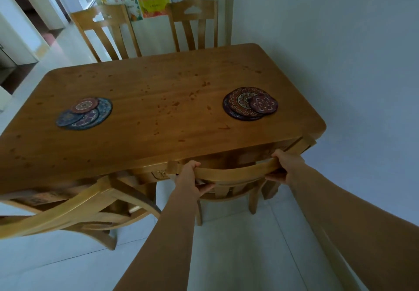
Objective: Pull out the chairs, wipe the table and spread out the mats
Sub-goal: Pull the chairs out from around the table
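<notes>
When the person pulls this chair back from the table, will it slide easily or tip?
Probably slides: the chair stands on smooth floor tiles. It looks like solid wood, so likely rather heavy and stiff. The left hand and right hand grip the top rail, so a high pull might tilt it back slightly.

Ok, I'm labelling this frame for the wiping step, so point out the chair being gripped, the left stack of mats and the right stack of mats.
chair (235,172), head view, on its curved top rail.
left stack of mats (85,113), head view, middle of the stack.
right stack of mats (243,103), head view, on the big bottom mat.
</notes>
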`<act>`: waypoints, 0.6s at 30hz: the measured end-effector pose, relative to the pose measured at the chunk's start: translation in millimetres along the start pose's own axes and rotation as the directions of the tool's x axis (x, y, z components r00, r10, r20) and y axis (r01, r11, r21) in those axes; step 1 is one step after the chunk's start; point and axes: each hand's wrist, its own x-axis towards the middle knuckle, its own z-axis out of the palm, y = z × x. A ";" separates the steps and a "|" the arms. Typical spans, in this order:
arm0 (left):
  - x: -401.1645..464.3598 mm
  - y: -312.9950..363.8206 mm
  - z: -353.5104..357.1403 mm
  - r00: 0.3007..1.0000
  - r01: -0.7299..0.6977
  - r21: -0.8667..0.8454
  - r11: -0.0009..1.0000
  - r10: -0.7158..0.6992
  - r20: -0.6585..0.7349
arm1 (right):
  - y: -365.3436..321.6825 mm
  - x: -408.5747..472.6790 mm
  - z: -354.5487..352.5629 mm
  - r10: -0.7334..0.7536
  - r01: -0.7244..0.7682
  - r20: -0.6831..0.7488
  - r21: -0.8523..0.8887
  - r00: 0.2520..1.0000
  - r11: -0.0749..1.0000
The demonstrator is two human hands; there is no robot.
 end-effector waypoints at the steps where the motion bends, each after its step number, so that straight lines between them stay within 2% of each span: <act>1: -1.6 -0.4 -1.0 1.000 0.001 -0.006 1.000 -0.001 0.009 | 1.0 -1.1 -0.7 -0.003 0.003 0.007 0.021 1.000 1.000; 7: -23.9 -1.5 -6.9 0.998 0.017 -0.142 0.990 -0.007 0.067 | 21.1 -16.4 4.0 -0.032 0.019 0.054 0.224 0.998 0.974; 11: -57.5 -11.9 -20.3 0.992 -0.037 -0.214 0.976 0.061 0.106 | 38.0 -56.1 6.0 -0.026 0.003 0.078 0.286 0.997 0.958; 15: -104.9 -20.8 -48.0 0.977 -0.115 -0.210 0.971 0.148 0.153 | 53.2 -114.2 4.0 -0.059 -0.005 0.168 0.355 0.984 0.935; 18: -152.7 -31.6 -77.4 0.958 -0.153 -0.293 0.944 0.214 0.189 | 66.1 -169.7 0.3 -0.072 -0.024 0.233 0.385 0.970 0.923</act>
